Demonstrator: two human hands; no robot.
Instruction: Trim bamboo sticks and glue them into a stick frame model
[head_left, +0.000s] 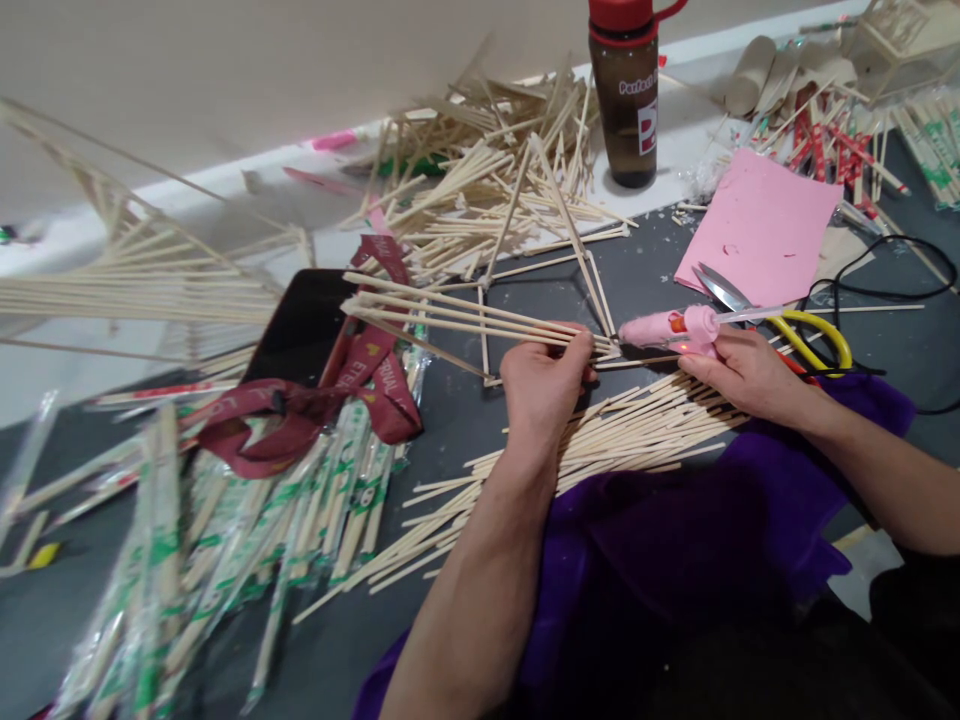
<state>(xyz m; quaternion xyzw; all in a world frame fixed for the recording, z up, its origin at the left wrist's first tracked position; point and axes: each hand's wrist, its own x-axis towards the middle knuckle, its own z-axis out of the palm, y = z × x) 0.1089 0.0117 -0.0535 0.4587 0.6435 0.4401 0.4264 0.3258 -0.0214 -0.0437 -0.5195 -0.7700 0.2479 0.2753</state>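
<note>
My left hand (pixel 546 385) is closed on a frame of thin wooden sticks (pixel 465 318), pinching it near its right corner. The frame's long sticks run left from my fingers, and other sticks rise from it at the back. In my right hand (pixel 750 375) is a pink hot glue gun (pixel 667 328), with a clear glue stick poking out of its rear. Its nozzle points left, at or very close to the corner beside my left fingers; whether it touches I cannot tell. Under both hands lies a spread of loose wooden sticks (pixel 637 435).
Scissors (pixel 814 335) with yellow handles lie right of the glue gun, near pink paper (pixel 761 225) and a black cord. Behind stand a bottle (pixel 625 100) and a stick heap (pixel 480 190). A phone (pixel 296 325), a maroon lanyard (pixel 259 425) and wrapped chopsticks (pixel 247 540) lie left.
</note>
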